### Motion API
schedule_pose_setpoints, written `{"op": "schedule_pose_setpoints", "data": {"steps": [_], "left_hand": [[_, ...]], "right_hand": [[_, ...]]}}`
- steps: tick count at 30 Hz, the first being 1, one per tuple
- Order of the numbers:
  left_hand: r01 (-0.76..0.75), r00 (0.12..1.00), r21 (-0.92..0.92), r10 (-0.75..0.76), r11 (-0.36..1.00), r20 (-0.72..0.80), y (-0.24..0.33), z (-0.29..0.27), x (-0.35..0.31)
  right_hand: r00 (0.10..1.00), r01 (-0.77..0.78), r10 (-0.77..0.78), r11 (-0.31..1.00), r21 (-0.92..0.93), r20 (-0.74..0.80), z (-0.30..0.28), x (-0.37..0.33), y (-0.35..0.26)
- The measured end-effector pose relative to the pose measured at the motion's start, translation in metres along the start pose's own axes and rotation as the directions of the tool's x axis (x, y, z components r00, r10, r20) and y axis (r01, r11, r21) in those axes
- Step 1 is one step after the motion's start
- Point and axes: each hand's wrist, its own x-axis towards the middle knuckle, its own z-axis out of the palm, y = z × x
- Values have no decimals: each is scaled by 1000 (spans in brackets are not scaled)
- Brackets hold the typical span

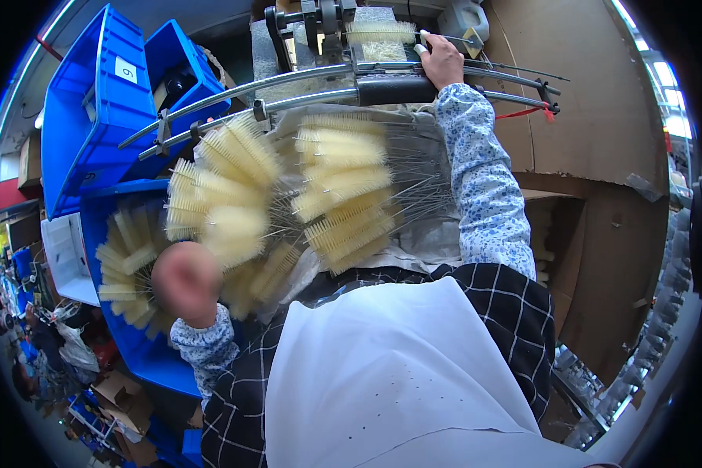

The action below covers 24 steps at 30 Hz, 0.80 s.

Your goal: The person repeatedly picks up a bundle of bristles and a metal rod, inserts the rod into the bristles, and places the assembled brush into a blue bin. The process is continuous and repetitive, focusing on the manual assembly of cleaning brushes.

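In the head view, your right hand (442, 61) is at the machine (320, 31), past the two metal rails (304, 77). Its fingertips, some in white covers, are at the right end of a pale brush (381, 32) that lies crosswise on the machine; you can't tell from here whether they are closed on its stem. Your left hand (187, 277) is down at the left, blurred, so its grip can't be told either. It is nearest to the brushes (125, 269) in the blue bin (152, 363) and to the left end of the heap (238, 175) in front of you. Right of that heap, a second stack (347, 183) lies on a grey cloth (437, 238), bristles to the left and wire stems to the right. A black pad (396, 90) sits on the rails, and a red ribbon (522, 114) is tied near their right end. Blue crates (93, 132) stand at your upper left, cardboard (593, 101) at your right, and a white jug (466, 19) behind your right hand. Your white apron (390, 366) covers your lap.
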Motion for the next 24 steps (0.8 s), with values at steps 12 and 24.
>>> {"op": "schedule_pose_setpoints", "data": {"steps": [12,24], "left_hand": [[116,899,269,-216,956,382,28,-14,35],[-153,786,168,17,974,619,50,3,52]], "right_hand": [[999,-2,1,1000,19,43,9,-3,-83],[984,-22,26,999,-23,176,15,-5,-137]]}}
